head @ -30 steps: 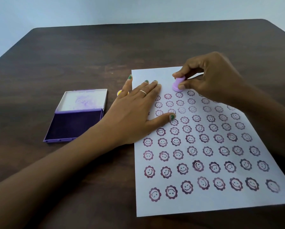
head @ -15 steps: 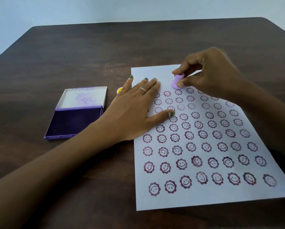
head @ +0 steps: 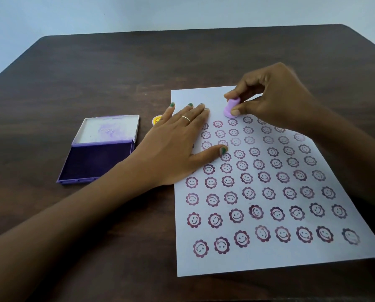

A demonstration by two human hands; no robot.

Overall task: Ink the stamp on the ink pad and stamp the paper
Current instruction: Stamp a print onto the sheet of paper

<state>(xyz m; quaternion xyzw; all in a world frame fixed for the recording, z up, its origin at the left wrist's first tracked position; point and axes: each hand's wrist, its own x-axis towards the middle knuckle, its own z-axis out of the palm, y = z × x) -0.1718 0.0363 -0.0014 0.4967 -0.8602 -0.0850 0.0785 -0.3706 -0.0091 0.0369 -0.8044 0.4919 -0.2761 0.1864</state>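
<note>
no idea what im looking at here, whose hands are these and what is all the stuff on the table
This is one picture from a camera worn on a person's head, looking down at their own bare hands; there is no machine. On the dark wooden table lies a sheet of paper covered in rows of purple smiley flower prints. The left hand lies flat on the paper. The right hand pinches a small lilac stamp standing on the paper's blank top strip. To the left sits an open purple ink pad, with a small yellow object beside it.

Dark wooden table (head: pixel 95 68); on it lie paper (head: pixel 195 97), open ink pad (head: pixel 99 159), yellow piece (head: pixel 156 119).
</note>
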